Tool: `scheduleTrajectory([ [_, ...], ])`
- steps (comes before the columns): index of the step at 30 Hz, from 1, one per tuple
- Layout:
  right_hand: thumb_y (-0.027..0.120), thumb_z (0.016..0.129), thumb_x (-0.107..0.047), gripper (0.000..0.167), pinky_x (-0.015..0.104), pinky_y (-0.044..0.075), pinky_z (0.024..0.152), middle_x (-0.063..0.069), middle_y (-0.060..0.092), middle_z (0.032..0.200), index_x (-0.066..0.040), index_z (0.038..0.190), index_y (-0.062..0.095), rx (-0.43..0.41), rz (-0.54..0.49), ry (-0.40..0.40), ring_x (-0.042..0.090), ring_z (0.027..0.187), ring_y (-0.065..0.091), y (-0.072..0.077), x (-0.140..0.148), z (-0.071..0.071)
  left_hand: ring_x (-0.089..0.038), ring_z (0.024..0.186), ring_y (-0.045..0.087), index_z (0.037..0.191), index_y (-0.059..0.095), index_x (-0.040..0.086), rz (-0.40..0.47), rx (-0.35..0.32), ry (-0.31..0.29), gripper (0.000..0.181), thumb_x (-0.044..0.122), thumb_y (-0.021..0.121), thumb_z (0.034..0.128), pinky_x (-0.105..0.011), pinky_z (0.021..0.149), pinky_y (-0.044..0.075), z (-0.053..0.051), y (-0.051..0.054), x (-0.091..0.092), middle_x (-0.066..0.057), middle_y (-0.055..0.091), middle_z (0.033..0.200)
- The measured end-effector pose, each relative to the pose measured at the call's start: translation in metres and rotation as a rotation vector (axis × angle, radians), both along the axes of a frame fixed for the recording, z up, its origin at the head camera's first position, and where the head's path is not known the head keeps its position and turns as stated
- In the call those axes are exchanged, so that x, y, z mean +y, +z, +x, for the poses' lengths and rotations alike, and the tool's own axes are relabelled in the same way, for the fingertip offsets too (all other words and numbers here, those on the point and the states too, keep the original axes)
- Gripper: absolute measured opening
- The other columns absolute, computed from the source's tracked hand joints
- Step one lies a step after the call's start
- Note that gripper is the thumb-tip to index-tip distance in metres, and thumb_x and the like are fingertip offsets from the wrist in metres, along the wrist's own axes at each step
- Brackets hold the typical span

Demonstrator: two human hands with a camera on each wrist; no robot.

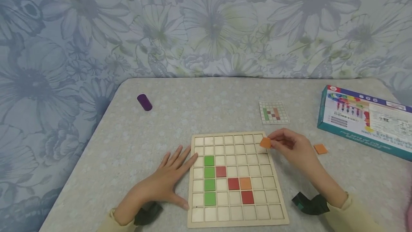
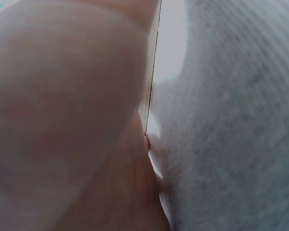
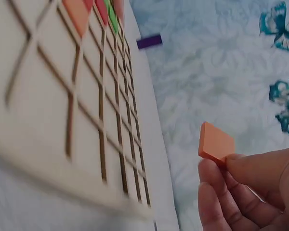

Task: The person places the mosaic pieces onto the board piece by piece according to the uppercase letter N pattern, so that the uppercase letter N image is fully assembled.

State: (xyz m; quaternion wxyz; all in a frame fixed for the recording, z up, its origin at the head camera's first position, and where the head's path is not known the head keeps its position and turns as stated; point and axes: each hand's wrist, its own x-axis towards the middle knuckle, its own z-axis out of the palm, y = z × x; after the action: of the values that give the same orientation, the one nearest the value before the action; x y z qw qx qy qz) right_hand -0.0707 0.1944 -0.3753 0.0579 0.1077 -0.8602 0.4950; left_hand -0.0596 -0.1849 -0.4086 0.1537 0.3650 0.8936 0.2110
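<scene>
Between thumb and fingertips, my right hand pinches an orange square tile over the upper right corner of the wooden grid board. The right wrist view shows this orange tile tilted and apart from the board. With fingers spread, my left hand rests at the board's left edge. On the grid, several green tiles form a column. Three red tiles step down diagonally to their right, and one orange tile lies beside the middle red one. In the left wrist view, skin covers much of the frame.
Another loose orange tile lies right of my right hand. Behind the board is a small pattern card with a coloured grid. A flat box stands at the right, and a purple cylinder lies at the back left.
</scene>
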Motion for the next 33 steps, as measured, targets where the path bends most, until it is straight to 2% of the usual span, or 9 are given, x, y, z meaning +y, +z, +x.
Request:
scheduleTrajectory([
  [4, 0.068, 0.084, -0.001, 0.01, 0.025, 0.05, 0.062, 0.002, 0.066, 0.084, -0.003, 0.094, 0.066, -0.093, -0.046, 0.094, 0.018, 0.07, 0.062, -0.003, -0.018, 0.008, -0.035, 0.138, -0.01, 0.152, 0.009, 0.014, 0.003, -0.001, -0.001, 0.125, 0.071, 0.07, 0.0591, -0.06, 0.102, -0.003, -0.001, 0.001, 0.0, -0.011, -0.006, 0.155],
  [6, 0.069, 0.084, -0.003, 0.009, 0.025, 0.049, 0.062, -0.002, 0.065, 0.083, -0.006, 0.092, 0.067, -0.135, -0.025, 0.121, 0.014, 0.07, 0.06, -0.007, -0.024, 0.01, -0.035, 0.138, -0.009, 0.152, 0.009, 0.014, 0.003, -0.004, -0.002, 0.124, 0.07, 0.07, 0.0591, -0.06, 0.102, -0.003, -0.001, 0.0, 0.001, -0.011, -0.006, 0.155],
  [14, 0.071, 0.083, -0.006, 0.008, 0.025, 0.045, 0.056, -0.007, 0.063, 0.077, -0.012, 0.087, 0.068, -0.168, 0.042, 0.19, 0.01, 0.064, 0.055, -0.022, -0.034, 0.013, -0.034, 0.138, -0.01, 0.152, 0.008, 0.015, -0.011, -0.012, 0.001, 0.124, 0.071, 0.069, 0.059, -0.06, 0.102, -0.003, -0.001, 0.001, 0.001, -0.01, -0.006, 0.155],
  [25, 0.072, 0.083, -0.012, 0.009, 0.025, 0.044, 0.056, -0.012, 0.061, 0.073, -0.02, 0.082, 0.068, -0.178, 0.129, 0.214, 0.009, 0.064, 0.053, -0.026, -0.04, 0.014, -0.036, 0.138, -0.009, 0.152, 0.01, 0.014, 0.014, -0.01, 0.007, 0.125, 0.069, 0.071, 0.0584, -0.061, 0.101, -0.004, 0.0, 0.003, 0.0, -0.012, -0.005, 0.155],
  [33, 0.072, 0.082, -0.008, 0.013, 0.025, 0.044, 0.06, -0.013, 0.058, 0.081, -0.02, 0.087, 0.071, -0.059, 0.135, 0.265, 0.007, 0.069, 0.051, -0.029, -0.038, 0.016, -0.035, 0.138, -0.009, 0.152, 0.01, 0.013, 0.013, -0.008, 0.002, 0.125, 0.068, 0.072, 0.0582, -0.06, 0.102, -0.004, 0.0, 0.002, 0.001, -0.012, -0.005, 0.155],
])
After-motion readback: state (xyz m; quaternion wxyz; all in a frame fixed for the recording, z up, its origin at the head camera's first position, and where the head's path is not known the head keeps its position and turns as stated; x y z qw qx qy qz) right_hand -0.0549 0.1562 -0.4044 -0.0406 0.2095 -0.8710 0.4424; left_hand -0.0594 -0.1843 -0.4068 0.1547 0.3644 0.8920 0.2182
